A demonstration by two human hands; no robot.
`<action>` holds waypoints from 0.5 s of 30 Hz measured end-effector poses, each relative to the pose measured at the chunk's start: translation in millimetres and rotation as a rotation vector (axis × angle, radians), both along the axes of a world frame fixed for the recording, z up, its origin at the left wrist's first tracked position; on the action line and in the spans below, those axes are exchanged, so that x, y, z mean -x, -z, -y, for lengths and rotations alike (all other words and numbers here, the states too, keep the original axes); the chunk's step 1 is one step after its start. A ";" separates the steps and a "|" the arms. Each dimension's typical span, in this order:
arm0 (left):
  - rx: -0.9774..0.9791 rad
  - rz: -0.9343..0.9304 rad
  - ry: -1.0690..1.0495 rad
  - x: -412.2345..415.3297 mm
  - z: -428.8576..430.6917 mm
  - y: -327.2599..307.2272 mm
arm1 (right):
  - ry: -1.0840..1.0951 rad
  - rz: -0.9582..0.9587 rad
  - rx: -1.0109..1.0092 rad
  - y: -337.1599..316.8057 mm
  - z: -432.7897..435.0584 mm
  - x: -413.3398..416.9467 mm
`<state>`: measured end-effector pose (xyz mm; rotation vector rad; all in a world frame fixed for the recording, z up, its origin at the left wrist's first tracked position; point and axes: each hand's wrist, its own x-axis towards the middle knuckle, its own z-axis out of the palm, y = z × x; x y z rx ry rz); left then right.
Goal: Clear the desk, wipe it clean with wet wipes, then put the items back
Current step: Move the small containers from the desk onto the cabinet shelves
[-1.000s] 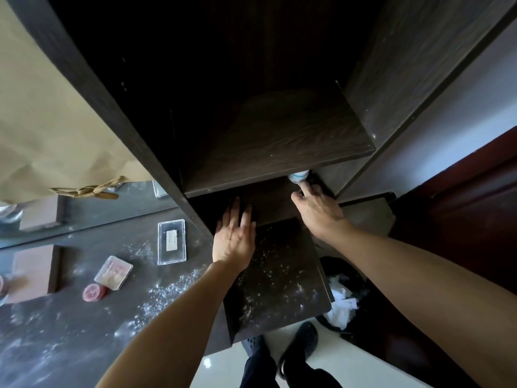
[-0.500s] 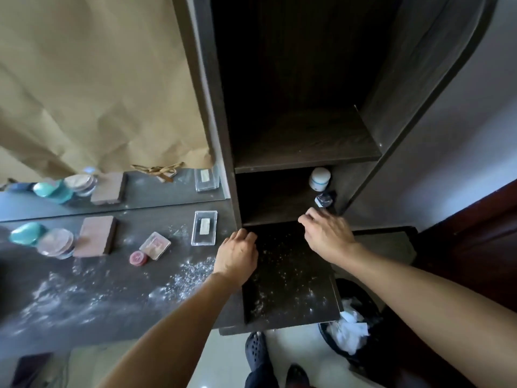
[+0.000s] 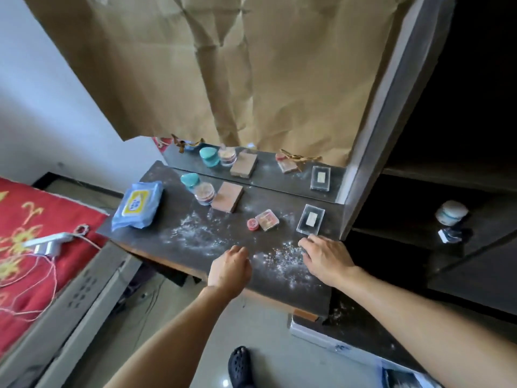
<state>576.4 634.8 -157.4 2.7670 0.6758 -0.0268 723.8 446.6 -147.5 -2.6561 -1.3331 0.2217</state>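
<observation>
The dark desk (image 3: 195, 247) is dusted with white powder. On it lie a blue wet wipes pack (image 3: 138, 205), a teal-lidded jar (image 3: 190, 182), a clear round jar (image 3: 204, 194), a brown flat box (image 3: 227, 196), a small red round tin (image 3: 252, 224), a pink square case (image 3: 267, 219) and a clear rectangular case (image 3: 310, 219). My left hand (image 3: 230, 268) hovers over the desk's front with fingers loosely curled, holding nothing. My right hand (image 3: 326, 257) rests on the desk just in front of the clear case, fingers bent, nothing in it.
A mirror behind the desk, mostly covered by brown paper (image 3: 251, 79), reflects the items. A dark shelf unit at right holds a white jar (image 3: 451, 212) and a small dark bottle (image 3: 450, 236). A bed with red cover (image 3: 33, 233) stands at left.
My view has swung left from the shelf unit to the desk. Both hands have come away from the shelf: the right now lies near the clear case, the left over the desk's front.
</observation>
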 end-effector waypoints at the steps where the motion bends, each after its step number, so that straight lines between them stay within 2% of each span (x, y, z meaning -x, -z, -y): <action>1: -0.002 -0.002 -0.025 6.4 -14.1 -1.0 | -0.012 -0.001 0.003 -0.3 -16.8 1.8; 9: -0.009 -0.008 -0.075 48.4 -159.3 -1.0 | -0.019 0.027 0.046 1.3 -177.2 14.8; 15: -0.048 -0.071 -0.087 56.6 -262.8 -11.7 | -0.009 -0.032 0.074 -0.5 -283.7 26.6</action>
